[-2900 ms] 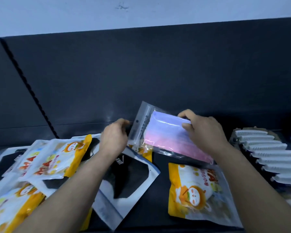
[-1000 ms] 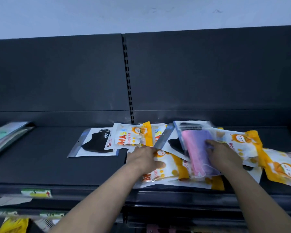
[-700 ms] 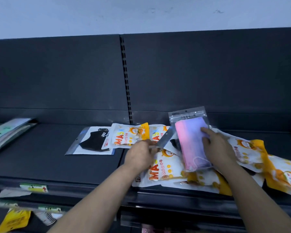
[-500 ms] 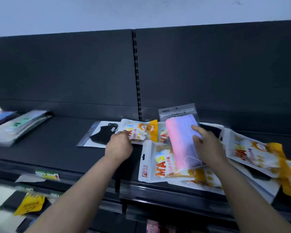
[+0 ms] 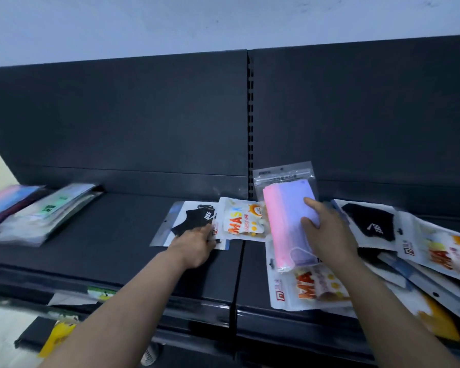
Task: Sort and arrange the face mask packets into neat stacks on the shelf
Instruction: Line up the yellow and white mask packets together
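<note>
My right hand (image 5: 327,232) holds a clear packet with a pink-to-purple mask (image 5: 284,219), tilted up above the pile. My left hand (image 5: 194,245) grips the near edge of a black mask packet (image 5: 191,221) lying flat on the dark shelf (image 5: 112,240). An orange-and-white "MASK" packet (image 5: 243,219) lies between the two, partly on the black one. More orange packets (image 5: 311,285) and another black mask packet (image 5: 369,224) lie jumbled at the right. At the far left sit a stack of clear green-labelled packets (image 5: 51,211) and a pink-blue stack (image 5: 6,203).
The shelf's dark back panel (image 5: 144,123) rises behind, with a slotted upright (image 5: 250,123) in the middle. A lower shelf with a yellow packet (image 5: 57,335) shows at bottom left. Bare shelf surface lies between the left stacks and the black packet.
The view swung left, bringing the left stacks into sight. My left hand moved from the orange packets onto the black mask packet. My right hand keeps the pink-purple packet raised.
</note>
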`<action>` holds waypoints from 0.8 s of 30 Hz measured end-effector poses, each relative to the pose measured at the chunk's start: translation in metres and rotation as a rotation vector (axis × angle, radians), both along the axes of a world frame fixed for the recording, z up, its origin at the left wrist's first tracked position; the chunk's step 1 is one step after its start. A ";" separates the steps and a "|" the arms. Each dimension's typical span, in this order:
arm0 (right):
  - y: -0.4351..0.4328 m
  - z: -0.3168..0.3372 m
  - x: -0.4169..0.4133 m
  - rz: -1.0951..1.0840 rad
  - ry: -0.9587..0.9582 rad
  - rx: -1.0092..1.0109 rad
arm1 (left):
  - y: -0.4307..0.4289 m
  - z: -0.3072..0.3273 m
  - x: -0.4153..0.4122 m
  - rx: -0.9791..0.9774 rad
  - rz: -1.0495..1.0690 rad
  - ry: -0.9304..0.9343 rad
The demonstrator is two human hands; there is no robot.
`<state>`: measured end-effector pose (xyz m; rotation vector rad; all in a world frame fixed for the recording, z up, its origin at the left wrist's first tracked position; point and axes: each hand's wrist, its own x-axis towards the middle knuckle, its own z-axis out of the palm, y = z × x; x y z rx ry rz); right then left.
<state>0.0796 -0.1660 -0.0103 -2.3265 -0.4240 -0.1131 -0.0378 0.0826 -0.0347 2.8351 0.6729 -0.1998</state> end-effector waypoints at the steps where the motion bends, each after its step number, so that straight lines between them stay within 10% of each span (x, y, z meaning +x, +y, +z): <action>1: 0.012 -0.001 -0.005 0.002 0.008 0.010 | 0.005 0.002 -0.004 0.027 -0.033 0.029; 24: 0.162 -0.034 -0.076 -0.054 -0.018 0.006 | 0.143 0.003 -0.052 0.322 -0.081 0.120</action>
